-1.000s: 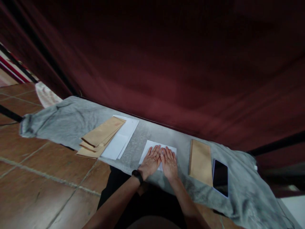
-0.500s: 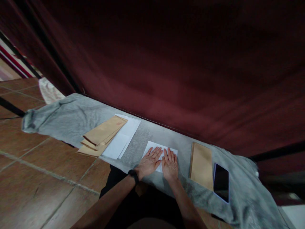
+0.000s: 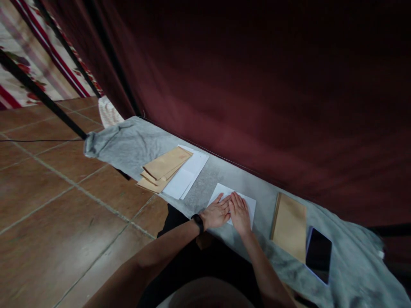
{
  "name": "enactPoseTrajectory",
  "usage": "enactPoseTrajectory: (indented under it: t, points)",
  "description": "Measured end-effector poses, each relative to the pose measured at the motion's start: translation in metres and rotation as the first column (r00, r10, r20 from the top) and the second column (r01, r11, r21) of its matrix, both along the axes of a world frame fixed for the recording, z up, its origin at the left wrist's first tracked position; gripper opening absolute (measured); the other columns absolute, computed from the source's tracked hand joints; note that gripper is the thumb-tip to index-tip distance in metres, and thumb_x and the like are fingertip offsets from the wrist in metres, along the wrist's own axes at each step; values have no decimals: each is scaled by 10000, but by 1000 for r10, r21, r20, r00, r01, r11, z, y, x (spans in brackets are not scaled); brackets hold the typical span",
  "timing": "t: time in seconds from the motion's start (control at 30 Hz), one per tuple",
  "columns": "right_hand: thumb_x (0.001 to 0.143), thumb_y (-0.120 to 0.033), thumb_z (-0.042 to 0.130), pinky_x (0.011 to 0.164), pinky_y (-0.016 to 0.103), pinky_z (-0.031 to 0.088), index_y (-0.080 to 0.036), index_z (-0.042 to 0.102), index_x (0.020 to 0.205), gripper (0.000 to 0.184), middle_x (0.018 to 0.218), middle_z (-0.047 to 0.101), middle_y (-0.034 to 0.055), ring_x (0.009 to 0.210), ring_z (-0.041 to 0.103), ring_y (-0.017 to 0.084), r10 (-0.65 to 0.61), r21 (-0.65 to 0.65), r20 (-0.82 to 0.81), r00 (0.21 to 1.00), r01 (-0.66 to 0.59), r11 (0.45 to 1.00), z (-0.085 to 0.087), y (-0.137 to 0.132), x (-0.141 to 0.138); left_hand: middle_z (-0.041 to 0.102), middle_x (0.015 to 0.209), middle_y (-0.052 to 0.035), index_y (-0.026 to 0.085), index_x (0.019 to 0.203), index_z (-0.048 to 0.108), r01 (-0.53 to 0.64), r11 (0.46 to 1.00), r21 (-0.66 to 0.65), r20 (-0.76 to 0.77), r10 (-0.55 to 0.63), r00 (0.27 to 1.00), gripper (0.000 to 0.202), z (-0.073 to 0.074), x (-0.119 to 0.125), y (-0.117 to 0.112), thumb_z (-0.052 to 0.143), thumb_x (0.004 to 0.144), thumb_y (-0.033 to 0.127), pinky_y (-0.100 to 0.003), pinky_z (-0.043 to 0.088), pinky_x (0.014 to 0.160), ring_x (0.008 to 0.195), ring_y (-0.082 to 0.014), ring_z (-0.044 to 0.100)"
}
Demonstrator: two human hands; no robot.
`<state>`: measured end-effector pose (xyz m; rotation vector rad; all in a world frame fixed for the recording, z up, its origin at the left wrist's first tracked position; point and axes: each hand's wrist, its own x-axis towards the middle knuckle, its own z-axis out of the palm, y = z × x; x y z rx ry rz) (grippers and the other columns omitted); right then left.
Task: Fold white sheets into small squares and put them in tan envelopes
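A white sheet of paper (image 3: 251,205), seemingly folded, lies on the grey cloth in front of me. Flat on its left part rests my left hand (image 3: 218,211), fingers stretched out, with a dark band at the wrist. My right hand (image 3: 240,211) also presses flat on the paper, its fingers extended and partly overlapping the left fingertips. Both hands cover much of the sheet's middle. Left of them lie white sheets (image 3: 183,177), with several brown paper envelopes (image 3: 167,162) fanned over their edge.
To the right sits a stack of brown envelopes (image 3: 290,224), and beside it a phone (image 3: 319,254) with a dark screen. Grey cloth (image 3: 118,137) covers the narrow table. A dark red curtain (image 3: 224,85) hangs along the far edge; tiled floor (image 3: 64,222) shows at left.
My hands have come together on the paper, the right fingers now overlapping the left ones. The whole view has shifted, so the table's things appear farther right.
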<state>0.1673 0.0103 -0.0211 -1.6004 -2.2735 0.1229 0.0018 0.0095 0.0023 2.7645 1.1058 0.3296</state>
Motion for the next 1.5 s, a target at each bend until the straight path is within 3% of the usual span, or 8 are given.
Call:
enactPoseTrajectory:
  t: [0.37,0.7,0.87,1.2,1.5]
  points:
    - [1060,-322,163,1219,458,192,-96,244,1579,571,1617,317,134,1502,248,211,-119,-14,157,980,123,992,-4,-13,2,382,1585,-153,93,1503,395,-40,999,-3,13,40,999,538,-1,6,-4,392,1008,304,-477,139,1250,1512,-250,262]
    - [1064,-394,214,1214,487,208,-83,324,1553,589,1609,321,167,1492,278,264,-179,46,148,973,174,984,-10,-33,13,336,1618,-106,138,1540,342,-59,998,19,-25,59,998,551,-4,3,-3,296,1051,388,-439,119,1246,1523,-213,231]
    - [1058,-400,285,1193,501,265,-101,347,1546,576,1594,348,177,1476,318,279,-197,125,109,974,183,975,-10,-46,18,320,1626,-108,143,1553,317,-144,988,51,-16,145,989,591,-13,-1,2,262,1054,455,-434,119,1250,1526,-208,221]
    - [1045,-384,353,1176,498,306,-89,379,1529,567,1568,388,194,1451,370,297,-259,126,131,957,243,962,-7,-59,21,372,1594,-136,122,1591,213,-399,912,98,45,397,917,631,-22,-1,23,270,1031,407,-459,207,1234,1509,-243,274]
    - [1046,-461,319,1185,463,305,-91,345,1545,622,1553,422,175,1426,413,291,-300,146,117,947,282,948,-12,-74,32,389,1569,-192,35,1540,332,-502,857,114,21,503,864,632,-19,-14,27,295,1009,376,-501,216,1230,1503,-287,282]
